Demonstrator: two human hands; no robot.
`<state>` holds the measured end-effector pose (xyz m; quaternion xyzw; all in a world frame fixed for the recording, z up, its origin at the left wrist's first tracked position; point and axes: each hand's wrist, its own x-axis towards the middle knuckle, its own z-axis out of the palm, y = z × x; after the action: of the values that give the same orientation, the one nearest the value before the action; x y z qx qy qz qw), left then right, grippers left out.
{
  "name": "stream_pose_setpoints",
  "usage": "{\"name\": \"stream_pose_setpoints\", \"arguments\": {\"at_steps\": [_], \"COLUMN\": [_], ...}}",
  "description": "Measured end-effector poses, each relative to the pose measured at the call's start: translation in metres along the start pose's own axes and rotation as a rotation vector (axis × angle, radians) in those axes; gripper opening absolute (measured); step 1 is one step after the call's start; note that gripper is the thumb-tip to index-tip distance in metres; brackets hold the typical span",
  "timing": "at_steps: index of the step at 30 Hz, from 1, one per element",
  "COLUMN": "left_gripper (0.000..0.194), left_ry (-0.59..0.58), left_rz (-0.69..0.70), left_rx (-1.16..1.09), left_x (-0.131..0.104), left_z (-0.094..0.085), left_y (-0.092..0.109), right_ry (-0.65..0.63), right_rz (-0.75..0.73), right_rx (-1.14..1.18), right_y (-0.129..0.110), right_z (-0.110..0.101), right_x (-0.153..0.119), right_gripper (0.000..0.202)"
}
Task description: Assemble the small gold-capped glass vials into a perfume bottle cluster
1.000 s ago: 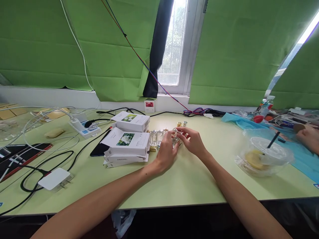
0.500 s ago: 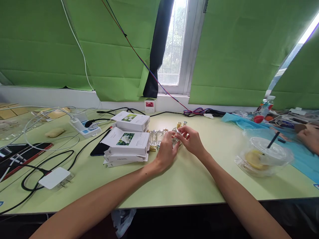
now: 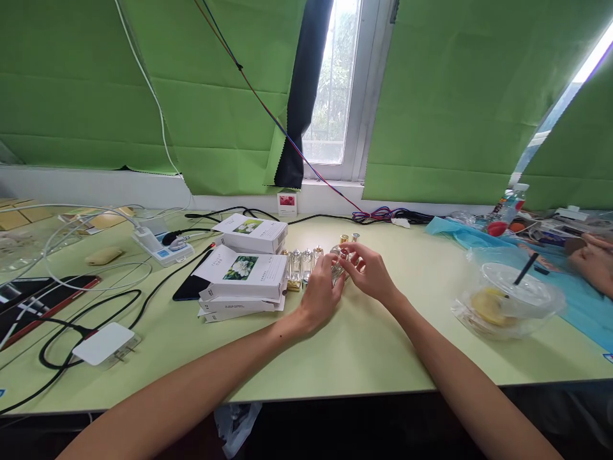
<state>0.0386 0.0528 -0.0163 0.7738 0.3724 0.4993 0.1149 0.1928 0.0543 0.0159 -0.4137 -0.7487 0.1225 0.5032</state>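
Observation:
Both of my hands meet over the table, fingers closed around a small clear glass bottle [image 3: 337, 275]. My left hand [image 3: 322, 284] grips its body from the left. At its top, the fingertips of my right hand [image 3: 368, 271] pinch the neck or a small fitting, which they mostly cover. Several similar glass bottles [image 3: 295, 263] with gold-coloured necks stand in a row just left of my left hand, partly hidden by it. A gold cap [image 3: 344, 238] and a silvery cap [image 3: 355, 237] stand just beyond my fingers. Another gold cap [image 3: 294, 285] lies near the row.
White flower-printed boxes [image 3: 253, 275] are stacked left of the bottles, beside a dark phone [image 3: 189, 287]. A power strip [image 3: 165, 248], cables and a white charger [image 3: 106, 344] lie farther left. A bagged drink cup [image 3: 498, 297] stands right. Another person's hand [image 3: 594, 262] is at the far right.
My right fingertips have shifted slightly at the bottle's top, while my left hand stays around the bottle. The other person's hand at the far right has moved a little.

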Motion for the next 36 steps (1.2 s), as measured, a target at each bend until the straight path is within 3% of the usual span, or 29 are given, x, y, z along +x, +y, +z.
{"name": "stream_pose_setpoints", "arguments": {"at_steps": [14,24,36], "left_gripper": [0.031,0.032,0.034], "left_ry": [-0.005,0.011,0.023], "left_rz": [-0.051,-0.06,-0.063], "left_rx": [-0.027,-0.055,-0.073], "left_x": [0.001,0.0011,0.0002], "left_z": [-0.0025,0.0003,0.001], "left_y": [0.0077,0.0024,0.0007], "right_ry": [0.042,0.065,0.083], "right_rz": [0.036,0.085,0.044], "right_rx": [-0.021,-0.01,-0.054], "right_y": [0.0066,0.0047,0.0049], "right_z": [0.0038,0.006,0.006], "right_x": [0.0013,0.0016,0.001], "right_gripper": [0.016,0.022,0.028]}}
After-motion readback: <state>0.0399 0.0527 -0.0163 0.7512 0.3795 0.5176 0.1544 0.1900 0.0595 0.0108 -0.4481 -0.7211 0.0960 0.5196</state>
